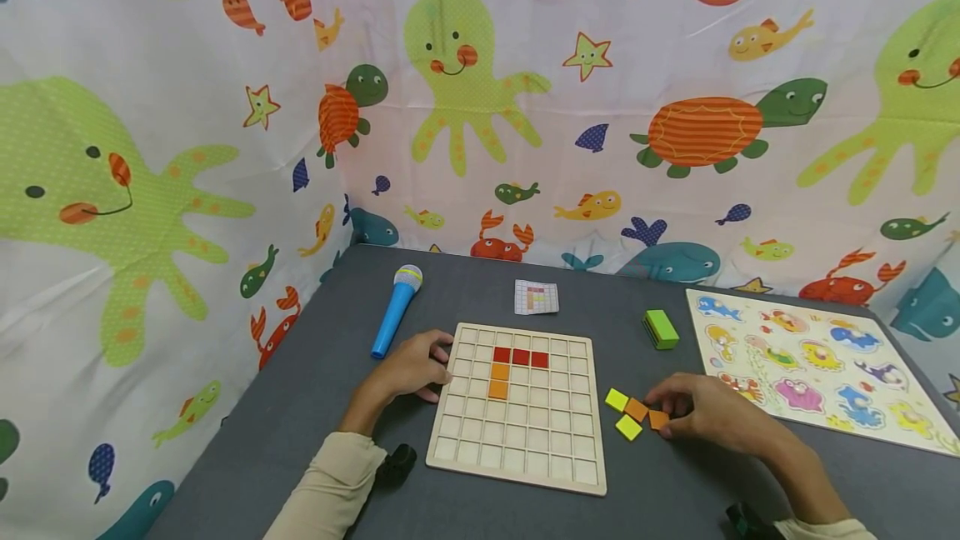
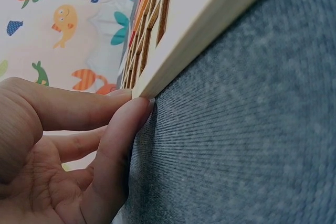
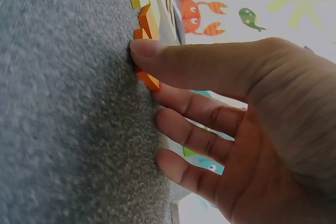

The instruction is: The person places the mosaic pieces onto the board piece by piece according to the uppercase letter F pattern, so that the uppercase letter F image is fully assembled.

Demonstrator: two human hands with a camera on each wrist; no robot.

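A wooden grid board [image 1: 465, 425] lies on the dark table, with three red tiles [image 1: 521, 356] in one row and two orange tiles [image 1: 498, 390] below the leftmost. My left hand [image 1: 411, 363] pinches the board's left edge between thumb and index finger; the left wrist view shows the fingertips at the pale board rim [image 2: 181, 51]. To the right of the board, my right hand [image 1: 708, 407] pinches a loose orange tile [image 3: 150, 81] by its sides, low at the tabletop. Touching or close beside it are another orange tile [image 1: 636, 410] and two yellow tiles [image 1: 628, 427].
A blue toy microphone [image 1: 393, 319] lies at the back left. Behind the board is a small pattern card [image 1: 536, 297]. Green blocks [image 1: 661, 329] stand together at the back right, left of a sea-animal puzzle board [image 1: 750, 342]. A printed curtain [image 1: 480, 215] borders the table.
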